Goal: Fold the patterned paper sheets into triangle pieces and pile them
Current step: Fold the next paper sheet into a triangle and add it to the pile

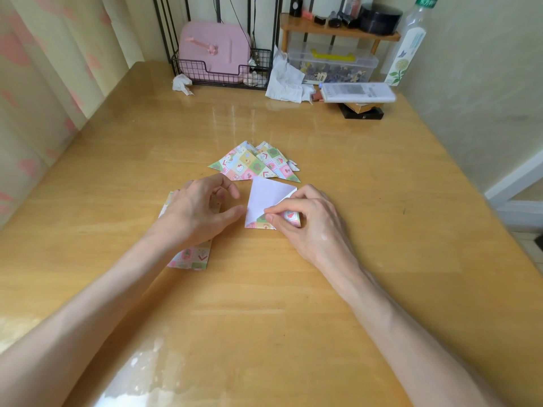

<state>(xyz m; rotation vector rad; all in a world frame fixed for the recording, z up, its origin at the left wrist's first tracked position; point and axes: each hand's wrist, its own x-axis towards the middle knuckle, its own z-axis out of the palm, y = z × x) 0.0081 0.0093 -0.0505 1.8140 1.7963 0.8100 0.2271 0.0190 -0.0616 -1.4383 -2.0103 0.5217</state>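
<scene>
- Nearest the camera, two bare forearms are stretched across the table [264, 312] toward the pile of triangles [252, 164].
- Just on the near side of that pile, a half-folded sheet [269, 196] is being worked. Its white underside is turned up, and its patterned near corner is pinched between thumb and fingers of the right hand [305, 220].
- To the near left of the pile, the left hand [202, 207] is held with fingers loosely curled and apart, and nothing is gripped.
- Several triangles are judged finished. They are fanned and overlapping, so no count can be made.
- What is judged left: this fold is to be creased, the piece laid on the pile, and the stack of unfolded sheets [192, 257], further to the near left, worked through.
- That stack is largely covered by the left hand and forearm, so its depth cannot be told, nor whether the hand touches it.
</scene>
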